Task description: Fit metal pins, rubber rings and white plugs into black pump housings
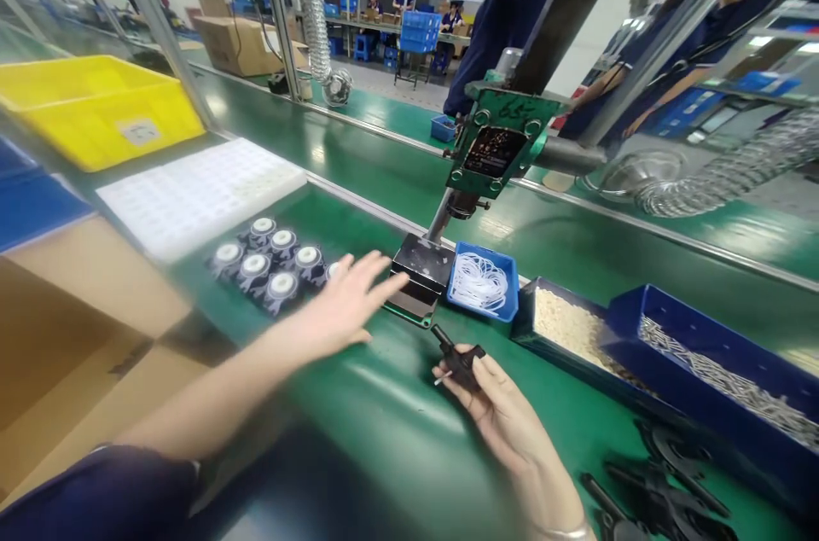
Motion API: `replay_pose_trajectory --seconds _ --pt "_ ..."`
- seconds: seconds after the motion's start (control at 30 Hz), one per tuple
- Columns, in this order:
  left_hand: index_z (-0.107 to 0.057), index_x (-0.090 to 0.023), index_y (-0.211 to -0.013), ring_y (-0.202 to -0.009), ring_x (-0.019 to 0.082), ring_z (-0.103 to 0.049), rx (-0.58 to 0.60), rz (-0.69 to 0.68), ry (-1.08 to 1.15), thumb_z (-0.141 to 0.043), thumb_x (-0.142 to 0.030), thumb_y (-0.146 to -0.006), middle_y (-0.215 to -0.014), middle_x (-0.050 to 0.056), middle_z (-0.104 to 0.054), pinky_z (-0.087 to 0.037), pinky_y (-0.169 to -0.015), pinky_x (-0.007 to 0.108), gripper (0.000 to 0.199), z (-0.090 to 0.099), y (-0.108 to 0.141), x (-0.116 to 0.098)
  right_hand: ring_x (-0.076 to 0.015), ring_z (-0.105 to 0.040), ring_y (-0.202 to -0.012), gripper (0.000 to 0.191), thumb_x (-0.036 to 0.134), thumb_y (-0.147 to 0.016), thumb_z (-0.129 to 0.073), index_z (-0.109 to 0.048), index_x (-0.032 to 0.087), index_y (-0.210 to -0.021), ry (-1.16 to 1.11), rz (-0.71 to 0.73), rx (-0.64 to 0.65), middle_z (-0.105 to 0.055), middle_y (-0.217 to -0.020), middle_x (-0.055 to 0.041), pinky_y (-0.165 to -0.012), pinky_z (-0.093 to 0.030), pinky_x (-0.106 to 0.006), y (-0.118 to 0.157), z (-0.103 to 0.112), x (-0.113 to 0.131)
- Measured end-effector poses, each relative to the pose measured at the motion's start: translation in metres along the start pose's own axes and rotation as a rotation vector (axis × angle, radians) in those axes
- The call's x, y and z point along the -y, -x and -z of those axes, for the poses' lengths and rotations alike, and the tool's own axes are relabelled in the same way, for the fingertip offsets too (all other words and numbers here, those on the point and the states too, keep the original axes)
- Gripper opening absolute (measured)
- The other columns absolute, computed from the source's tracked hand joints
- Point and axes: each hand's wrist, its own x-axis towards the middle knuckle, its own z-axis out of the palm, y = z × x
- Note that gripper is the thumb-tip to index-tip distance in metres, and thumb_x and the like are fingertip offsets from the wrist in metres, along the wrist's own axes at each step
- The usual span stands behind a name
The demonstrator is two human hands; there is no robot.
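My left hand (339,302) reaches over the green bench with its fingers spread and nothing in them. It is close to the row of black parts with white round centres (281,285), covering part of one. In my right hand (502,404) is a black plastic part (464,363) with a short tube end, and a thin light pin sticks out near my fingertips. Beyond both hands stands a black metal block (423,259) under a green press head (496,144). Beside it, a small blue bin (517,289) holds white loops of thin tubing (479,281).
At right are a bin of beige small pieces (566,323), a dark blue bin of metal pins (717,379) and loose black parts (665,490). To the left lie a white tray (198,191), a yellow crate (121,119) and an open cardboard box (95,293). A person (505,29) stands across the bench.
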Motion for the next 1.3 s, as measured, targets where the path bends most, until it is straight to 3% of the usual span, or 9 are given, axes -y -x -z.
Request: replay_pose_trajectory --seconds 0.1,0.2,0.43,0.57,0.7,0.9,1.03,1.13,1.3 --pt "-0.032 -0.013 -0.148 -0.141 0.041 -0.036 0.185 0.092 -0.166 -0.081 -0.007 -0.07 -0.149 0.027 -0.04 -0.029 -0.114 0.06 0.092 0.013 0.009 0.038 -0.0262 -0.071 -0.103 0.03 0.039 -0.083 -0.078 -0.072 0.019 -0.104 -0.031 0.028 -0.015 -0.074 -0.108 -0.0091 -0.097 -0.055 -0.036 0.0 -0.002 0.002" --pt "-0.046 -0.01 -0.139 -0.127 0.038 -0.052 0.264 0.047 -0.193 -0.075 -0.009 -0.078 -0.138 0.025 -0.051 -0.042 -0.106 0.051 0.068 0.013 0.009 0.047 -0.0259 -0.073 -0.098 0.029 0.037 -0.079 -0.082 -0.072 0.018 -0.1 -0.071 0.065 -0.05 -0.073 -0.11 -0.0087 -0.09 -0.059 -0.033 0.0 -0.004 0.0" --pt "-0.04 -0.021 -0.144 -0.101 0.027 -0.064 0.261 -0.144 0.296 -0.074 -0.036 -0.083 -0.133 0.015 -0.047 -0.055 -0.087 0.038 0.071 -0.021 0.001 -0.021 -0.0209 -0.076 -0.078 0.032 0.039 -0.072 -0.086 -0.072 0.02 -0.094 -0.194 0.159 -0.178 -0.075 -0.092 -0.0039 -0.052 -0.06 -0.018 -0.005 0.006 -0.001" --pt "-0.031 -0.024 -0.148 -0.109 0.028 -0.062 0.247 -0.187 0.622 -0.074 -0.042 -0.081 -0.14 0.015 -0.041 -0.055 -0.091 0.041 0.081 -0.056 -0.016 -0.054 -0.0169 -0.074 -0.075 0.026 0.041 -0.077 -0.082 -0.071 0.021 -0.091 -0.11 0.254 -0.209 -0.073 -0.109 -0.0058 -0.045 -0.054 -0.015 -0.004 0.001 0.012" --pt "-0.024 -0.023 -0.149 -0.132 0.032 -0.048 0.154 -0.175 0.893 -0.079 -0.043 -0.075 -0.145 0.016 -0.043 -0.044 -0.109 0.047 0.094 -0.08 -0.022 -0.06 -0.0132 -0.068 -0.071 0.02 0.038 -0.083 -0.076 -0.069 0.021 -0.09 0.108 0.351 -0.219 -0.06 -0.135 -0.0081 -0.038 -0.045 -0.015 0.004 -0.017 0.025" --pt "-0.018 -0.022 -0.152 -0.135 0.032 -0.048 0.194 -0.045 1.07 -0.08 -0.042 -0.074 -0.151 0.017 -0.042 -0.044 -0.11 0.048 0.101 -0.083 -0.017 -0.056 -0.0058 -0.051 -0.058 0.023 0.039 -0.079 -0.078 -0.065 0.021 -0.084 0.313 0.336 -0.342 -0.056 -0.131 -0.0057 -0.031 -0.027 -0.014 0.003 -0.036 0.018" --pt "-0.019 -0.021 -0.152 -0.134 0.032 -0.049 0.18 -0.037 1.06 -0.081 -0.041 -0.073 -0.149 0.018 -0.044 -0.045 -0.109 0.048 0.102 -0.081 -0.018 -0.057 -0.0128 -0.058 -0.074 0.022 0.041 -0.08 -0.076 -0.067 0.021 -0.085 0.488 0.395 -0.388 -0.054 -0.128 -0.0085 -0.041 -0.039 -0.018 0.001 -0.037 0.01" --pt "-0.019 -0.021 -0.152 -0.133 0.032 -0.05 0.182 -0.042 1.039 -0.082 -0.04 -0.073 -0.148 0.018 -0.046 -0.045 -0.108 0.047 0.103 -0.082 -0.018 -0.057 -0.0251 -0.057 -0.109 0.017 0.038 -0.084 -0.072 -0.068 0.022 -0.086 0.693 0.53 -0.411 -0.055 -0.121 -0.0101 -0.072 -0.054 -0.031 0.004 -0.039 0.008" --pt "-0.014 -0.022 -0.153 -0.13 0.03 -0.053 0.132 -0.077 1.032 -0.081 -0.039 -0.075 -0.144 0.017 -0.049 -0.047 -0.105 0.046 0.105 -0.088 -0.015 -0.056 -0.0276 -0.044 -0.126 0.014 0.032 -0.086 -0.072 -0.066 0.025 -0.097 1.136 0.633 -0.376 -0.05 -0.121 -0.0091 -0.103 -0.04 -0.046 0.012 -0.042 0.002"
